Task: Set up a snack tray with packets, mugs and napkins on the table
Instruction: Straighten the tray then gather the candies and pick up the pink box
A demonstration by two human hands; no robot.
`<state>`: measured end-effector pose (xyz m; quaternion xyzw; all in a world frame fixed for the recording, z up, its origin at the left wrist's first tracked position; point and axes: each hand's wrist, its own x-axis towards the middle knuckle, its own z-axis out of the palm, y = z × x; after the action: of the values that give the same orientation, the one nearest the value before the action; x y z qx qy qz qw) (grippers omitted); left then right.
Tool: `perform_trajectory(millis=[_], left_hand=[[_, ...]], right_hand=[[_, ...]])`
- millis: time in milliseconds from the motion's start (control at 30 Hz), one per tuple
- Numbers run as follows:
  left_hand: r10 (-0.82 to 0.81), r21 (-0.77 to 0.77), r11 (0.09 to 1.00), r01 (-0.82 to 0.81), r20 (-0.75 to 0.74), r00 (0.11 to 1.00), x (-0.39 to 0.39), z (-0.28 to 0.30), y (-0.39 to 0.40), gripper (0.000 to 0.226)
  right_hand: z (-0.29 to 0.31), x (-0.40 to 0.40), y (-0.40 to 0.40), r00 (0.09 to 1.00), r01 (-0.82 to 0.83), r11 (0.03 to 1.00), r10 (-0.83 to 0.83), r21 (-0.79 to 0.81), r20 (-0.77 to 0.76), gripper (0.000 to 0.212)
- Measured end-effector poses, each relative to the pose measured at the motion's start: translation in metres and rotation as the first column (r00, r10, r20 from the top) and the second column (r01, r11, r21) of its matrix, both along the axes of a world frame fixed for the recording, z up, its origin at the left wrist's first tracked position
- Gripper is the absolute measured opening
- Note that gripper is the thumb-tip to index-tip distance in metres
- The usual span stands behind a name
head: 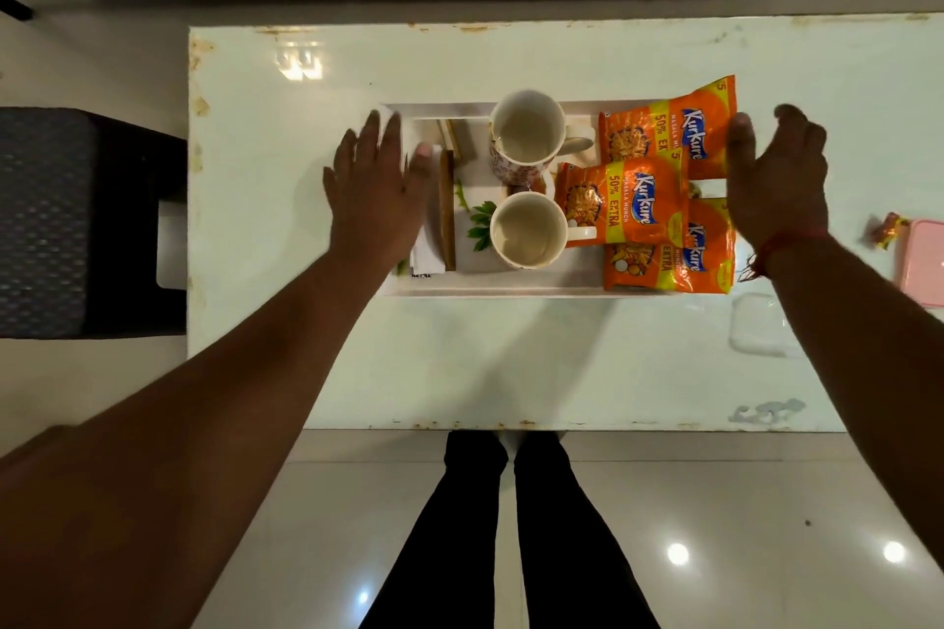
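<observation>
We're over the glossy white worktop (511,358), and the shallow white rectangular tray (511,292) sits mid-surface, long axis running left to right. Inside it: two cream ceramic mugs (528,230) in the centre, three orange snack packets (620,199) stacked at the tray's right end, white napkins (426,255) at its left end. Our left hand (375,192) hovers spread at the tray's left end, our right hand (779,179) spread open just off the right end. Neither grip holds anything. Both look equally near; we judge a two-handed lift by the short ends comes next.
</observation>
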<state>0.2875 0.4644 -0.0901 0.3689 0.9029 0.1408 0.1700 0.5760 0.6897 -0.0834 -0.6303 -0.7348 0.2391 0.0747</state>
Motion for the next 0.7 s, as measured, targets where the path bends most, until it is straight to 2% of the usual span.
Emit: perform_trajectory(millis=[100, 267, 500, 700], left_hand=[[-0.153, -0.039, 0.988, 0.150, -0.080, 0.985, 0.019, 0.013, 0.009, 0.069], [-0.342, -0.086, 0.939, 0.333, -0.123, 0.932, 0.049, 0.030, 0.027, 0.075], [-0.441, -0.111, 0.897, 0.428, -0.182, 0.879, 0.105, 0.039, 0.064, 0.076], [-0.479, -0.102, 0.878, 0.468, -0.167, 0.862, 0.196, 0.033, 0.116, 0.075]], right_hand=[[0.008, -0.009, -0.025, 0.984, -0.176, 0.973, 0.169, 0.148, 0.055, 0.076], [0.009, -0.019, -0.055, 0.910, -0.395, 0.910, 0.369, 0.127, 0.188, 0.080], [0.006, 0.016, -0.047, 0.884, -0.437, 0.896, 0.412, 0.081, 0.219, 0.086], [0.007, 0.095, -0.007, 0.865, -0.459, 0.888, 0.438, 0.036, 0.245, 0.087]])
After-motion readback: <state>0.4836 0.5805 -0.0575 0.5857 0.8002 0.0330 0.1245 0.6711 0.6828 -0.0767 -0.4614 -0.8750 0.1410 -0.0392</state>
